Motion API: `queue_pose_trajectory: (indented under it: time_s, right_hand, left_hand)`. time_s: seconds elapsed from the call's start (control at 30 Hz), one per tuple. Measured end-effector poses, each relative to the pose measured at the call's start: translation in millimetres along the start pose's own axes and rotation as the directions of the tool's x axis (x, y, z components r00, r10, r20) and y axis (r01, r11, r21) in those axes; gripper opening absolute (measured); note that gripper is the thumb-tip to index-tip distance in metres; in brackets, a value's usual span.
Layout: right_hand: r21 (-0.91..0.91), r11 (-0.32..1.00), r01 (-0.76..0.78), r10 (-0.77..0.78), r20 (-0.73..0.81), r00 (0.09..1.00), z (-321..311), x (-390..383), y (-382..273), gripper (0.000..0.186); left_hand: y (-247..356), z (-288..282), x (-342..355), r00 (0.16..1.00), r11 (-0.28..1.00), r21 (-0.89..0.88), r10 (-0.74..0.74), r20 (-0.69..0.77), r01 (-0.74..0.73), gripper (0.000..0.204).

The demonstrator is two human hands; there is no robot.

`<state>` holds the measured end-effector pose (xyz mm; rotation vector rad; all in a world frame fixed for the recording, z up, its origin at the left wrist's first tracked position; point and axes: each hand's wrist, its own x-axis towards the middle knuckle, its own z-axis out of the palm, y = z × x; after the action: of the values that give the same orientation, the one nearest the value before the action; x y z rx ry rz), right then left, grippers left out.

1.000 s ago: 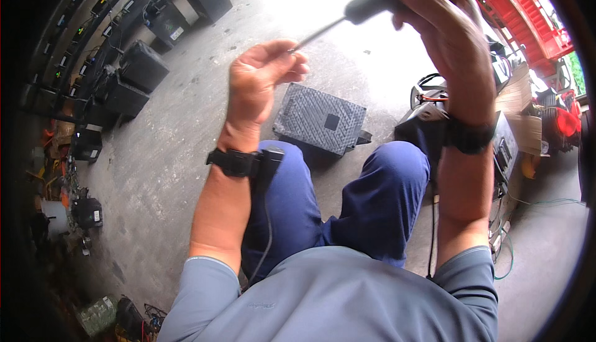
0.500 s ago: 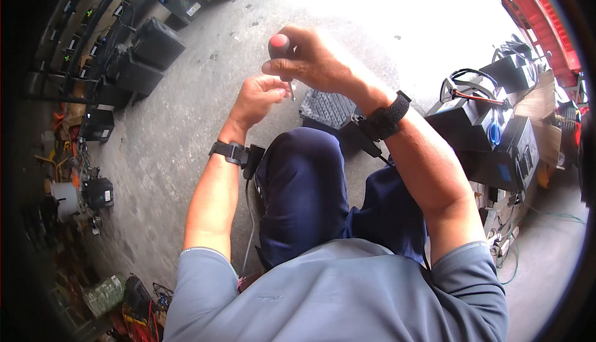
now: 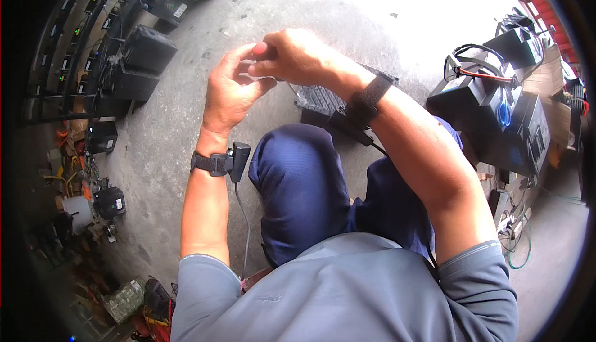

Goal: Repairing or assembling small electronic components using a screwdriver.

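Observation:
My right hand (image 3: 295,59) is closed on a screwdriver (image 3: 260,49). Only the rounded red end and a bit of dark handle show; its shaft is hidden behind the fingers. Facing it, my left hand (image 3: 228,97) is cupped with thumb and fingers apart. Its fingertips reach beside the red handle end, and whether they touch it I cannot tell. Beyond my knees, partly covered by the right forearm, a grey ribbed block (image 3: 320,100) rests on the floor.
Black box-shaped units (image 3: 149,50) line the far left beside a rack (image 3: 68,44) with small lights. On the right, stacked black boxes (image 3: 478,106) carry cables and blue-handled scissors (image 3: 504,114). Tangled wires and parts (image 3: 71,168) lie along the left. A camouflage-patterned bundle (image 3: 126,300) lies lower left.
The screwdriver has tipped from upright, its red end swinging left. My left hand has left the shaft tip, moved up and spread its fingers near the handle end.

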<state>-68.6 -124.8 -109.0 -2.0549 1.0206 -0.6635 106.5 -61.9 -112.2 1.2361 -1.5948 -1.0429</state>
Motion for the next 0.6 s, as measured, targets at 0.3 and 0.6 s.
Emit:
queue_pose_trajectory:
  time_s: [0.3, 0.6]
  right_hand:
    - [0.032, 0.996, -0.079, 0.072, 0.176, 0.982, 20.3, -4.2, 10.6, 0.047]
    - [0.06, 0.996, -0.073, 0.068, 0.077, 0.995, -15.2, 19.5, 56.1, 0.05]
  left_hand:
    - [-52.1, 6.2, -5.5, 0.988, 0.919, 0.371, 0.153, -0.029, -0.132, 0.052]
    - [-52.6, -0.9, -18.5, 0.995, 0.999, 0.024, 0.042, -0.095, -0.04, 0.047]
